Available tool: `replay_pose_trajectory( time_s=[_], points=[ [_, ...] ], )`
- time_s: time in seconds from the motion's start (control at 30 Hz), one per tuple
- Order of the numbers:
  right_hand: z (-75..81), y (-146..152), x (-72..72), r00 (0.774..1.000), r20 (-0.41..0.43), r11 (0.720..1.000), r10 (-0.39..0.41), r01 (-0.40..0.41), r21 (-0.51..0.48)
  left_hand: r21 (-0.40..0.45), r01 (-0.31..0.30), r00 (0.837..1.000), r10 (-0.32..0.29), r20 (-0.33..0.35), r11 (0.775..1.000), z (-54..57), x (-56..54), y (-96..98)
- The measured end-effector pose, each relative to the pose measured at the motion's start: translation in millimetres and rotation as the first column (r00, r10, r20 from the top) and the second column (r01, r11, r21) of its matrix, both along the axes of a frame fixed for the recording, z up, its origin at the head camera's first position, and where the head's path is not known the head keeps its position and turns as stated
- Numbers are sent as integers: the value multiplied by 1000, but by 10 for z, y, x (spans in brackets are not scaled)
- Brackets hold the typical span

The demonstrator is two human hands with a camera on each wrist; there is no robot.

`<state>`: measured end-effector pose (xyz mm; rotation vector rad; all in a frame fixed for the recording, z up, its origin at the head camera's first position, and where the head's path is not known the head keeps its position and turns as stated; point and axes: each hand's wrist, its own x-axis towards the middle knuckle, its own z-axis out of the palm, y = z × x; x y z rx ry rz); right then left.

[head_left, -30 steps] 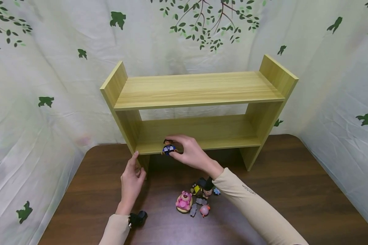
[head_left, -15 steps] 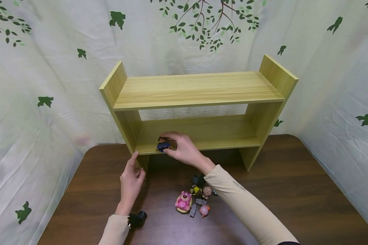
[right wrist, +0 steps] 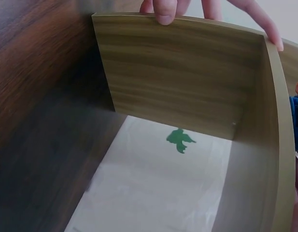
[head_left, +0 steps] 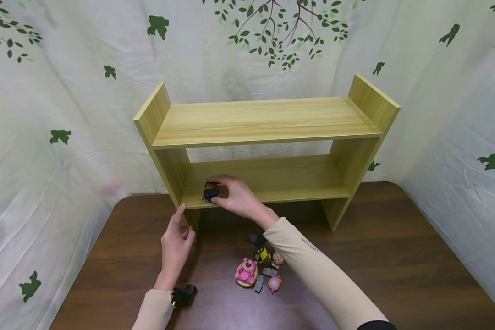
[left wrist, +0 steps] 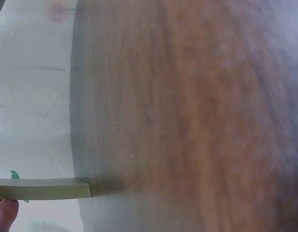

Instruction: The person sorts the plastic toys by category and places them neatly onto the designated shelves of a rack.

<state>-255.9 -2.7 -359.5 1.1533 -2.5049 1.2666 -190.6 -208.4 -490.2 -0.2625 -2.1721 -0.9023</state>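
A small toy figure [head_left: 211, 192] with dark hair and blue clothes is pinched between the thumb and fingers of my right hand [head_left: 240, 198]. It is over the left end of the middle board [head_left: 272, 181] of a light wooden shelf [head_left: 268, 120]. In the right wrist view only part of the figure [right wrist: 297, 121] shows at the right edge. My left hand [head_left: 176, 243] grips the shelf's left side panel [right wrist: 182, 63], its thumb on the inner face and an index finger reaching to the middle board's front corner.
On the brown table [head_left: 375, 256], in front of the shelf, lie a pink bear figure [head_left: 246, 272], a yellow and black figure [head_left: 263, 256], a pink round toy [head_left: 274, 284], small grey pieces [head_left: 259, 284] and a black piece [head_left: 256, 239]. A leaf-patterned cloth [head_left: 86, 114] hangs behind.
My right hand has moved left along the middle board with the toy figure, which has turned a little. The left hand stays on the shelf's side panel.
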Motion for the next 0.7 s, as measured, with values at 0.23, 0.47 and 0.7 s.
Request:
replay_pose_trajectory(
  time_s=[0.23, 0.47, 0.7],
  points=[
    [13, -101, -26, 1000, 9, 1000, -5, 5, 27, -4, -9, 1000, 9, 5, 1000, -7, -4, -1],
    [22, -178, -52, 1000, 16, 999, 0, -1, 35, -9, -3, 1000, 3, -13, 1000, 0, -2, 0],
    [24, -196, -72, 1000, 28, 998, -12, 11, 55, -6, -3, 1000, 3, -17, 1000, 4, -3, 1]
  ],
)
